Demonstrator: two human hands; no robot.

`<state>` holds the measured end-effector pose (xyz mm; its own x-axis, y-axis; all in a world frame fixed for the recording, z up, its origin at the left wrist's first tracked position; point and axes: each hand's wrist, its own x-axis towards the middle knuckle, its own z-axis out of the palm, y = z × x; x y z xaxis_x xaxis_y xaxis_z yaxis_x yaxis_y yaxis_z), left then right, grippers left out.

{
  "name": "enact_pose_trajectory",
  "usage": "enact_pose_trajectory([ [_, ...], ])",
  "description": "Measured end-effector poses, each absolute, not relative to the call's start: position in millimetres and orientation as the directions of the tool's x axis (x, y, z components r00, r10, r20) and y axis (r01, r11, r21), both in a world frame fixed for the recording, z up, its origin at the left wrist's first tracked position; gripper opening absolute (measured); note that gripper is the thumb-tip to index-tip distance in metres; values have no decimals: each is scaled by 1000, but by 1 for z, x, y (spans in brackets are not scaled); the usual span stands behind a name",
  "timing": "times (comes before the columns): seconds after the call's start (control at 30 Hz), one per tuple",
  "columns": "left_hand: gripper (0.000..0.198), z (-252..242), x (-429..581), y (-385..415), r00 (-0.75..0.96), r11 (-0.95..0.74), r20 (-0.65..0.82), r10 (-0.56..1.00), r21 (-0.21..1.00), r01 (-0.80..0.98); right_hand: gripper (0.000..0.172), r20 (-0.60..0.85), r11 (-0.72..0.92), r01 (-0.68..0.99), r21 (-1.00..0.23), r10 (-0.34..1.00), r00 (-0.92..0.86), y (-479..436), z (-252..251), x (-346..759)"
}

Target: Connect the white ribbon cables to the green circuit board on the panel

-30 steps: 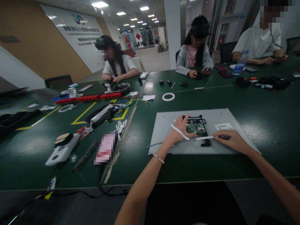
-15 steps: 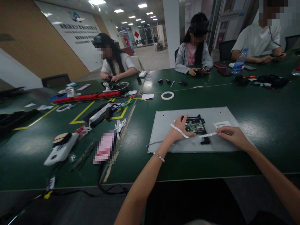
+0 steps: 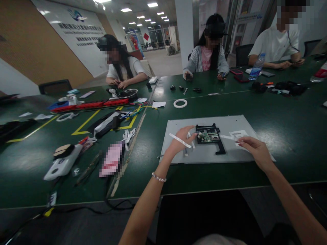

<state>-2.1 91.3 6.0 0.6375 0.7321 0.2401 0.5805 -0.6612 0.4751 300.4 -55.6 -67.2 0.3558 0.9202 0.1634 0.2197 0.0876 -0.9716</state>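
Note:
A flat grey panel (image 3: pixel 231 124) lies on the green table in front of me. On it sits a green circuit board (image 3: pixel 208 137) in a black plastic frame (image 3: pixel 220 148). My left hand (image 3: pixel 180 139) is at the board's left, fingers stretched out and apart, with a white tape strip (image 3: pixel 180 140) across its back. Another narrow white strip shows by its thumb. Between thumb and fingertips, my right hand (image 3: pixel 255 149) pinches a short strip of white tape (image 3: pixel 226 137), whose free end points toward the frame's right side. A white label (image 3: pixel 237 133) is stuck on the panel behind it.
A white tape roll (image 3: pixel 180 103) lies beyond the panel. To the left are a white device (image 3: pixel 62 161), a pinkish pixelated object (image 3: pixel 111 160), cables and a red strip (image 3: pixel 89 105). Several people sit across the table; a water bottle (image 3: pixel 257 67) stands at the far right.
My left hand has moved left, off the circuit board, uncovering it. My right hand has brought the tape strip slightly farther from me. A person opposite has spread their hands apart.

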Motion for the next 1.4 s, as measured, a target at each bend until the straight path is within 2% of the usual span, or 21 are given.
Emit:
enact_pose_trajectory([
  [0.2, 40, -21, -16, 83, 563, -601, 222, 796, 396, 694, 31, 159, 67, 305, -950, 944, 288, -58, -60, 296],
  [0.37, 47, -36, -7, 86, 572, -594, 163, 804, 271, 757, 30, 136, 35, 358, -933, 955, 263, -56, -58, 293],
  [0.5, 54, -38, -8, 86, 593, -597, 103, 799, 257, 760, 31, 133, 32, 366, -930, 958, 254, -58, -60, 293],
  [0.83, 88, -34, -7, 88, 612, -580, -74, 787, 248, 776, 34, 134, 37, 337, -941, 954, 270, -57, -62, 297],
  [1.03, 110, -25, -4, 82, 621, -587, -102, 777, 239, 774, 37, 163, 65, 335, -940, 948, 274, -57, -65, 297],
  [1.13, 102, -16, 5, 68, 642, -619, 43, 765, 324, 716, 36, 158, 68, 297, -952, 944, 291, -59, -63, 291],
  [1.27, 61, -3, 29, 43, 647, -654, 258, 717, 571, 497, 31, 161, 89, 269, -959, 952, 261, -62, -56, 276],
  [1.4, 43, 2, 51, 31, 685, -533, 153, 712, 753, 385, 27, 189, 119, 293, -949, 955, 227, -63, -49, 262],
])
